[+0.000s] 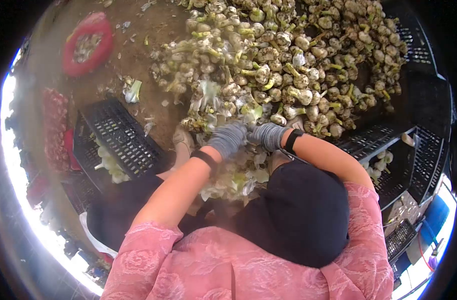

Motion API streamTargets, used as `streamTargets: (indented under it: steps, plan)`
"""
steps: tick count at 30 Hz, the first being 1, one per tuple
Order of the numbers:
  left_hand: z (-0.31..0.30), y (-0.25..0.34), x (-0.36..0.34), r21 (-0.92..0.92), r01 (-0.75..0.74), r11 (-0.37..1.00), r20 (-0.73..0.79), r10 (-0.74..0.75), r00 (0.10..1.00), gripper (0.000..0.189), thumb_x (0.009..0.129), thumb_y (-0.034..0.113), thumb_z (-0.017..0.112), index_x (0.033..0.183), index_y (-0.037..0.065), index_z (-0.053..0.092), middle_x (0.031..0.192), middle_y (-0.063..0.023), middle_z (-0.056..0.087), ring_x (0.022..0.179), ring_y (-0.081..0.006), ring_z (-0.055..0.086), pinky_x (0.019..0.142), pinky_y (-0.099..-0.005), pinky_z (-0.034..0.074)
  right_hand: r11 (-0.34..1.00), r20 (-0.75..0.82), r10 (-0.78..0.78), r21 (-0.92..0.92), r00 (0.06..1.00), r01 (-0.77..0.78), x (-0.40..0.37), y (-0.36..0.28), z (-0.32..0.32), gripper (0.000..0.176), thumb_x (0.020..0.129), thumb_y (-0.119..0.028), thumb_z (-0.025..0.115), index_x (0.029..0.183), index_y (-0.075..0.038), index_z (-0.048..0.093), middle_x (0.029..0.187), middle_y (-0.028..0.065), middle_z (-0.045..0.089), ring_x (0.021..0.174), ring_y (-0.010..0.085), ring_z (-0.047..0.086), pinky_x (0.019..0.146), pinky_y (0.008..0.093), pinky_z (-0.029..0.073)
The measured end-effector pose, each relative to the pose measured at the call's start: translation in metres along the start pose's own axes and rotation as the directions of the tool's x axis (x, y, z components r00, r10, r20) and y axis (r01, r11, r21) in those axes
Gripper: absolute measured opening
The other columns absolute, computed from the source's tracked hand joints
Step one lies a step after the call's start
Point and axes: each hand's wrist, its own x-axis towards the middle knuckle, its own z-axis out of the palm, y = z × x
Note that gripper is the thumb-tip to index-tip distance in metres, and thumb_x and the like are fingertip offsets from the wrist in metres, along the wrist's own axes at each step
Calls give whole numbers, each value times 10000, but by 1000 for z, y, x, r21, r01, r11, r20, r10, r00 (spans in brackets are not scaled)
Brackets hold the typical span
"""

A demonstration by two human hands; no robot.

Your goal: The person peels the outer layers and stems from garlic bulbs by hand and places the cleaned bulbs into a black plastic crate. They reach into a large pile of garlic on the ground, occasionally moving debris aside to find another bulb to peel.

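Note:
My left hand (pixel 229 139) and my right hand (pixel 268 136), both in grey striped knit gloves, meet in front of my knees. Their fingers look curled inward, nearly touching each other. Whatever lies between them is hidden by the gloves. Just beyond my hands are whitish-green garlic skins (pixel 209 97) and the near edge of a big heap of garlic bulbs (pixel 301 75) with short cut stems, many soiled. Beneath my wrists, between my legs, more loose peeled skins (pixel 233 184) are piled up.
At left stands a black plastic crate (pixel 123 135) with pale garlic by it. Another black crate (pixel 383 147) holding some garlic is at right. A pink-red ring-shaped object (pixel 107 37) lies on the brown ground at upper left, near a red mesh sack (pixel 55 127).

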Motion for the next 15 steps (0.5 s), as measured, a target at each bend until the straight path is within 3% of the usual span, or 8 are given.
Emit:
streamTargets:
  steps: [1, 3, 5, 7, 9, 10, 13, 15]
  plan:
    - [2, -7, 0, 16, 5, 1000, 20, -5, 1000, 310, 734, 32, 497, 1043, 35, 518, 1127, -183, 477, 981, -316, 517, 827, -386, 435, 991, -103, 6, 133, 995, 8, 18, 14, 23, 407, 852, -386, 383, 1144, -131, 506, 940, 158, 608, 776, 326, 582, 683, 399, 459]
    - [8, -17, -10, 85, -22, 996, -294, 46, 955, 317, 731, 33, 493, 1048, 33, 520, 1143, -186, 466, 990, -321, 510, 835, -375, 429, 983, -41, 162, 99, 986, -157, 23, -16, 7, 440, 849, -382, 394, 1218, -146, 433, 952, 155, 605, 762, 326, 583, 671, 397, 462]
    - [20, -18, -9, 157, -53, 986, -319, 102, 942, 436, 741, 52, 498, 1174, 58, 450, 1232, -173, 415, 1058, -303, 484, 851, -391, 421, 994, 196, 108, -55, 975, -99, 15, -29, -20, 494, 841, -420, 392, 1255, -151, 392, 950, 161, 603, 763, 338, 580, 673, 412, 459]
    - [25, -15, -8, 386, -31, 922, -74, 65, 995, 601, 741, 97, 523, 1301, 91, 308, 1338, -142, 308, 1164, -287, 403, 901, -411, 381, 999, 123, 32, -16, 992, -30, 10, -12, -2, 488, 833, -410, 416, 1238, -138, 417, 976, 189, 588, 822, 356, 567, 736, 421, 444]
    - [23, -11, -22, 463, -11, 886, 4, 10, 1000, 708, 736, 145, 547, 1351, 116, 199, 1389, -124, 220, 1230, -281, 319, 941, -428, 336, 963, -151, -16, 262, 988, 56, -9, -4, 7, 438, 811, -364, 460, 1150, -90, 500, 1041, 185, 565, 926, 354, 535, 816, 416, 415]
    - [37, -19, -22, 363, 20, 931, 57, -43, 997, 706, 728, 147, 554, 1346, 112, 214, 1388, -129, 218, 1237, -289, 303, 953, -424, 324, 962, -25, 108, 254, 994, -98, -10, 0, 5, 449, 777, -288, 520, 1168, -71, 480, 1141, 174, 518, 1023, 309, 505, 880, 388, 383]
    - [53, -25, -31, 223, 48, 974, 187, -91, 978, 687, 713, 126, 558, 1329, 94, 256, 1373, -178, 221, 1213, -313, 334, 944, -412, 340, 843, -362, -83, 471, 929, 259, -56, 8, -18, 493, 651, -19, 628, 1126, -43, 496, 1094, 116, 542, 995, 214, 514, 855, 323, 408]
    - [58, -18, -35, 122, 135, 983, 394, -173, 903, 680, 698, 112, 556, 1319, 87, 279, 1356, -220, 224, 1167, -333, 389, 916, -404, 373, 735, -600, 52, 564, 798, 376, -80, 8, -50, 470, 657, 30, 614, 1109, -36, 501, 1031, 98, 555, 939, 199, 530, 826, 296, 431]
